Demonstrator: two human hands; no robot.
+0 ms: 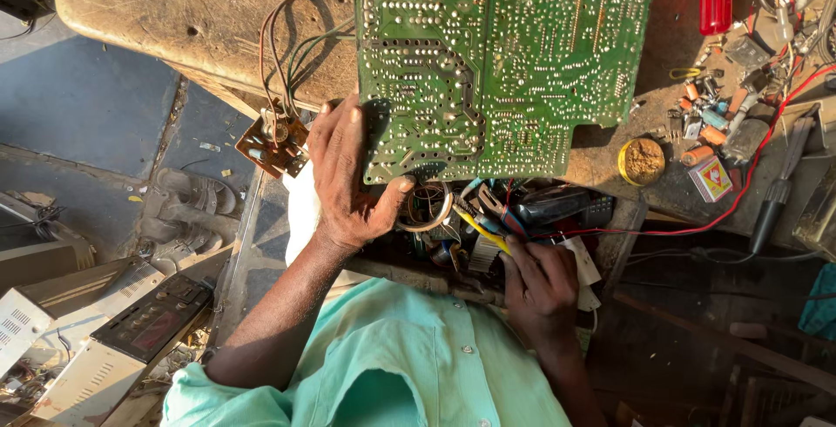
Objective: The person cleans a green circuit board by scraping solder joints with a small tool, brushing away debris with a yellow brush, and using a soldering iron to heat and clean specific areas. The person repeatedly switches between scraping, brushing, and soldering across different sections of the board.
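Gripping the near corner of a big green circuit board [496,53], the left hand [348,174] has its thumb on the solder side and fingers curled behind, while the board tilts up over a worn wooden bench [174,9]. Loose wires [283,44] run from the board to a small brown board [274,144] hanging off the bench edge. Below lies a grey concrete floor with metal cases [78,322]. The right hand [540,283] pinches a yellow-handled tool [479,228] inside an open drawer [522,214] crammed with tools. Further right sit a small yellow tin [642,161] of brown paste, scattered parts and a red cable [749,174], leaving little free room
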